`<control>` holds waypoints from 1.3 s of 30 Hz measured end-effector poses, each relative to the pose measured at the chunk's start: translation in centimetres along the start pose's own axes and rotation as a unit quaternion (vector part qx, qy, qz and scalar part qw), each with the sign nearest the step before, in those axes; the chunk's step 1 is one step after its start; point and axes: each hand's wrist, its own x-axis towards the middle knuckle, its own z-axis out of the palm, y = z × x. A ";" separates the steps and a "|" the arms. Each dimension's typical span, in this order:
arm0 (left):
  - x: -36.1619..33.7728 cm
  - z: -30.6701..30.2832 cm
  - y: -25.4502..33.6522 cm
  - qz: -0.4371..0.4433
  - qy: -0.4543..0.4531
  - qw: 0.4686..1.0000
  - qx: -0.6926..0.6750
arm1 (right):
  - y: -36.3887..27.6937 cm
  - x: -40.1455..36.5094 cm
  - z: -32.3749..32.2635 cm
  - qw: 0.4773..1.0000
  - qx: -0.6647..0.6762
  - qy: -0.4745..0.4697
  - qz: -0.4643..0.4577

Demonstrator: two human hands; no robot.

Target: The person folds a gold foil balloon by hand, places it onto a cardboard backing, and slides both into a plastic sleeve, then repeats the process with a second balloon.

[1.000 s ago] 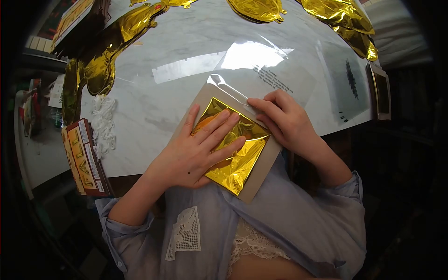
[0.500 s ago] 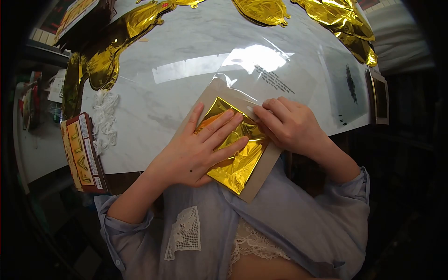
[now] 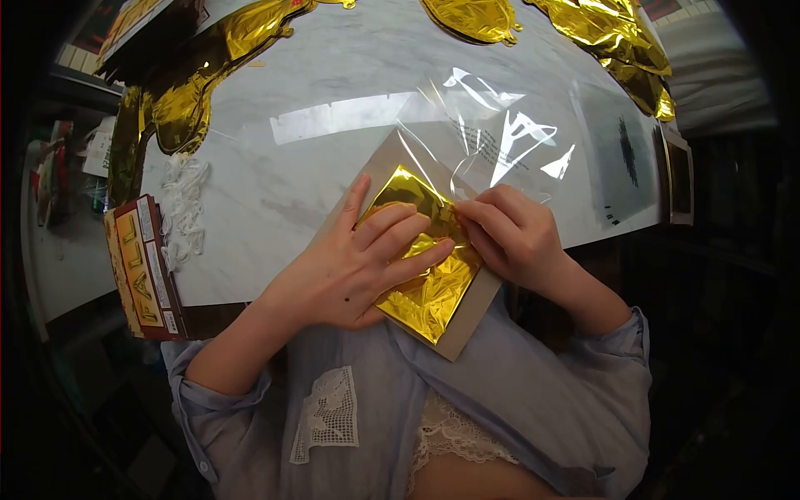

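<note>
A folded gold foil piece (image 3: pixel 433 300) lies on a grey-brown card (image 3: pixel 471 321) at the table's front edge, tilted in the view. My left hand (image 3: pixel 358 258) rests on the foil with its fingers spread; something orange shows under them. At the foil's upper right edge, my right hand (image 3: pixel 517 237) has its fingers pinched together; what lies between the fingertips is too small to tell. From the card's top, a clear plastic bag (image 3: pixel 475 125) with small printed text stretches away over the table, shiny with reflections.
Gold foil balloons (image 3: pixel 179 112) line the back and left of the marble table (image 3: pixel 250 200). White string (image 3: pixel 183 208) and a box reading FALL (image 3: pixel 137 267) are at the left. Clear bags (image 3: pixel 621 167) with dark marks lie at the right, beside a brown box (image 3: pixel 679 175).
My left fingers have bent slightly on the foil. My right hand has shifted a little down and its fingers are closer together. The clear plastic has crinkled, with its reflections changed.
</note>
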 end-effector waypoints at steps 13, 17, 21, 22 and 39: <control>0.8 0.2 0.5 -0.013 -0.006 1.000 0.017 | -0.1 -0.9 -0.7 0.997 -0.078 -0.008 -0.024; 0.6 0.3 0.8 -0.019 -0.006 1.000 0.007 | -0.1 -1.2 -1.2 0.996 -0.084 -0.007 0.010; 0.5 0.4 1.0 -0.028 -0.008 1.000 0.004 | 0.4 -2.1 -1.6 0.995 -0.093 -0.033 -0.016; 0.5 0.5 1.0 -0.028 -0.008 1.000 0.003 | 0.5 -2.3 -1.6 0.995 -0.093 -0.033 -0.016; 1.5 0.1 0.7 0.003 -0.030 0.999 0.012 | 3.1 2.7 -1.1 0.989 -0.021 -0.124 -0.080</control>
